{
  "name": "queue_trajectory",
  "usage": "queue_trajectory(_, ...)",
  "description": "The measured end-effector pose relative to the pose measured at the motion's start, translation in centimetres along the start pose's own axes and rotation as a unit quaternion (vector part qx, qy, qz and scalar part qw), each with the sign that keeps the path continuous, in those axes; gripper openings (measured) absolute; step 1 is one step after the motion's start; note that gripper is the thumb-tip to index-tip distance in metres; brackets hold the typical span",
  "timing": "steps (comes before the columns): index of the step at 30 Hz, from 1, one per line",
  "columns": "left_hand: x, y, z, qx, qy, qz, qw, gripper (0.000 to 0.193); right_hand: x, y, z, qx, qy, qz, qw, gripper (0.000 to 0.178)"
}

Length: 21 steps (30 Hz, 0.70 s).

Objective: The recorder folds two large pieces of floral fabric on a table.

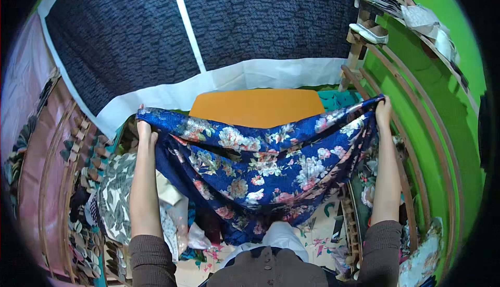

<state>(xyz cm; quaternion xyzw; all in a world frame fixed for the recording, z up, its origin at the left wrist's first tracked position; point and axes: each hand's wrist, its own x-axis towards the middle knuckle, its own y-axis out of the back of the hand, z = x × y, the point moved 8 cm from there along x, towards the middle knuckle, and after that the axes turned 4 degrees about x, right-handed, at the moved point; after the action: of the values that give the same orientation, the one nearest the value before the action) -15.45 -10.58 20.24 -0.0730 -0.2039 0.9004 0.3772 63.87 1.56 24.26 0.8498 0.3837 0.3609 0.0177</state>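
Observation:
A large blue cloth with a print of pink and white flowers (268, 164) hangs spread between my two hands, sagging in the middle toward my lap. My left hand (146, 126) is closed on its upper left corner. The upper right corner is gripped in my right hand (384, 111), held a little higher. Behind the cloth's top edge shows an orange-yellow board or tabletop (258, 104), its nearer part hidden by the cloth. Both arms reach forward, sleeves pushed up to the forearms.
Wooden racks with shoe parts (78, 136) stand at the left, and wooden rails (416, 115) run along the green right wall. A white shoe (370, 33) sits on the right rack. Leaf-patterned fabric (117, 196) lies near my left arm. Scraps (317, 248) litter the floor. Dark curtains (271, 16) hang ahead.

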Motion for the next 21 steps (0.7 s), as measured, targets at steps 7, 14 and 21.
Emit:
queue_trajectory(7, 8.6, -9.3, -2.6, -0.019, -0.029, -0.014, 0.999, 0.038, 7.4, -13.0, -3.0, 0.037, 0.074, -0.037, 0.996, 0.021)
queue_trajectory(14, 18.8, -4.6, -0.8, -0.010, -0.148, 0.047, 0.988, 0.043, 16.7, -20.2, 3.2, -0.076, 0.012, -0.036, 0.996, 0.023)
queue_trajectory(21, 22.0, 1.8, -11.9, 0.117, -0.071, 0.137, 0.981, 0.026, 11.9, -30.2, 8.3, -0.296, -0.064, -0.139, 0.943, 0.039)
